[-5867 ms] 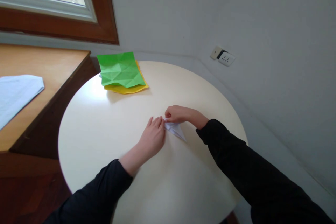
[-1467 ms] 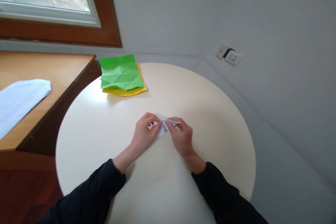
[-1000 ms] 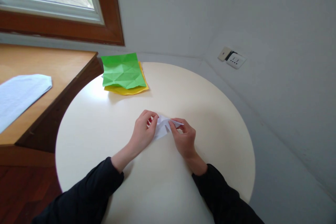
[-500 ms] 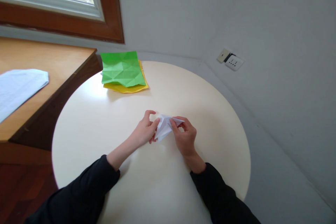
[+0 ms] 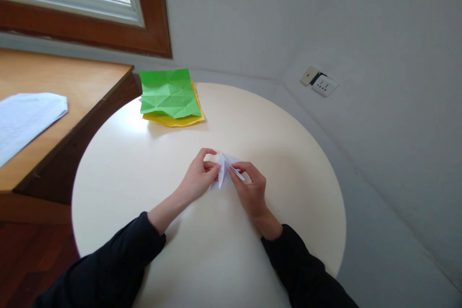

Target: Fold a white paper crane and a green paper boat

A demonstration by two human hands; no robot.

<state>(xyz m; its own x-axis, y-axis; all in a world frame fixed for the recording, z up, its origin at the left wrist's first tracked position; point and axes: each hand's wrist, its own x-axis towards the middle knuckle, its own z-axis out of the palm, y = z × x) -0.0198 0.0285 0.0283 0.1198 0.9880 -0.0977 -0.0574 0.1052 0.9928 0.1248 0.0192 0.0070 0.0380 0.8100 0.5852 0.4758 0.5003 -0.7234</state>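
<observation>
A small folded white paper [image 5: 223, 171] is held between my two hands over the middle of the round white table [image 5: 202, 260]. My left hand [image 5: 199, 173] pinches its left side, with the thumb in front and the index finger curled above. On the other side, my right hand [image 5: 250, 187] grips a flap between thumb and fingers. Several layers of the paper stand apart like narrow points. Part of it is hidden behind my fingers.
Creased green paper [image 5: 168, 94] lies on yellow paper [image 5: 173, 121] at the table's far left. A wooden desk [image 5: 90, 74] with a white cloth-like sheet [image 5: 31, 115] stands to the left. A wall socket [image 5: 324, 85] and a window frame [image 5: 155, 19] are behind.
The white paper has turned from a wide, flat-facing shape to narrow, spread flaps. My right hand's fingers have shifted slightly left and curled along its flap.
</observation>
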